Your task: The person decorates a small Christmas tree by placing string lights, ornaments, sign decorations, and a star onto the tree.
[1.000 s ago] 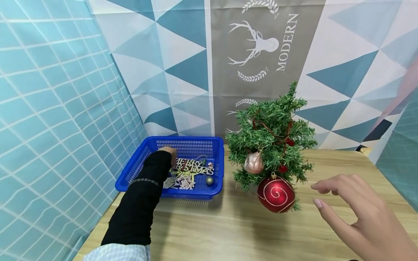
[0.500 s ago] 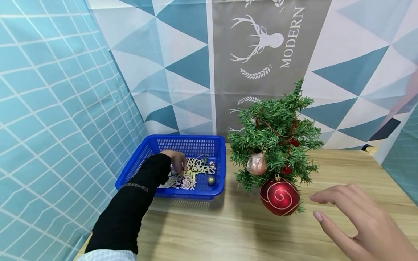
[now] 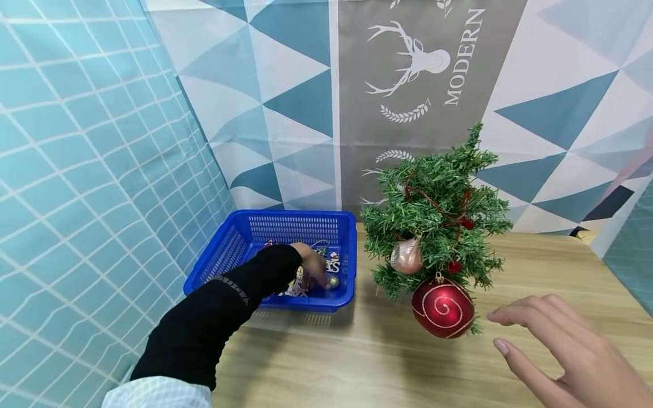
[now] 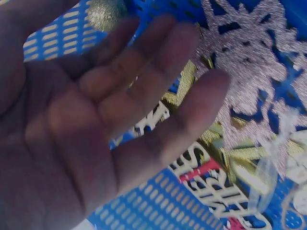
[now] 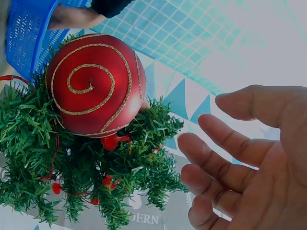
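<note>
My left hand [image 3: 312, 265] reaches down into a blue plastic basket [image 3: 301, 218]. Its fingers are loosely extended and grasp nothing. Close to the fingertips lies a small gold glitter ball [image 3: 333, 281]. Under the hand, the left wrist view shows a pink glitter snowflake-like ornament [image 4: 244, 62], gold pieces [image 4: 249, 172] and a cut-out lettering sign [image 4: 211, 184]. My right hand [image 3: 571, 345] hovers with parted fingers to the right of a small Christmas tree [image 3: 439, 198], touching nothing. From the tree's lower front hangs a large red bauble [image 5: 96, 86] with a gold spiral; a pink bauble [image 3: 407, 256] hangs beside it.
The basket and tree stand side by side on a wooden table [image 3: 357, 362]. A patterned cloth [image 3: 291, 113] hangs behind them, and a blue tiled-pattern sheet [image 3: 92, 141] borders the left. Red beads on string [image 3: 454, 266] wind round the tree.
My left hand has moved rightward inside the basket, from its left side across the lettering sign toward the gold ball. My right hand has stayed nearly still. The head view has shifted slightly.
</note>
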Action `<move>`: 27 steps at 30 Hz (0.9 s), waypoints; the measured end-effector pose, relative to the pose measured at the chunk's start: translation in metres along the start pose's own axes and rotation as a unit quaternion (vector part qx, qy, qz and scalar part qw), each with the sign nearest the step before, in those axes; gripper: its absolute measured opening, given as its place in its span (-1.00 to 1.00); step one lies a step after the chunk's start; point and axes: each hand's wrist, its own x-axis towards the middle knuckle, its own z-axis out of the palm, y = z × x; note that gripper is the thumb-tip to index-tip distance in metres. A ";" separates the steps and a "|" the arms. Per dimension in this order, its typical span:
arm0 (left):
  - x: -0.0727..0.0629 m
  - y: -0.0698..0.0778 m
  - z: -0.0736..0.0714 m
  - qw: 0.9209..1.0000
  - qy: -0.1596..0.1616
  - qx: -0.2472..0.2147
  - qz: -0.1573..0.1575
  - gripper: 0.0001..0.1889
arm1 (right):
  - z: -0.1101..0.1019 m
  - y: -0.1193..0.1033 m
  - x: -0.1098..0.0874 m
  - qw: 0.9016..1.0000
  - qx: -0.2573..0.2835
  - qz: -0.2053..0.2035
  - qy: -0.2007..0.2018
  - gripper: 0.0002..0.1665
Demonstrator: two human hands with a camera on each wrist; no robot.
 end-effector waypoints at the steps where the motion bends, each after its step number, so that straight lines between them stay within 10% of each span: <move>1: 0.003 0.002 0.003 1.000 0.019 0.000 -0.012 -0.57 | 0.001 0.000 -0.001 1.000 0.000 0.004 -0.002 -0.49; 11: 0.010 0.003 0.017 0.990 0.127 0.029 -0.061 -0.72 | 0.005 -0.002 -0.010 1.000 0.007 0.022 -0.018 -0.47; 22: -0.131 0.004 -0.014 0.961 0.252 -0.034 0.112 -0.74 | 0.009 -0.008 0.003 0.997 0.036 0.024 -0.063 -0.54; 27: -0.160 0.012 -0.005 0.955 0.260 -0.028 0.143 -0.76 | 0.013 -0.011 0.007 0.995 0.059 0.017 -0.074 -0.55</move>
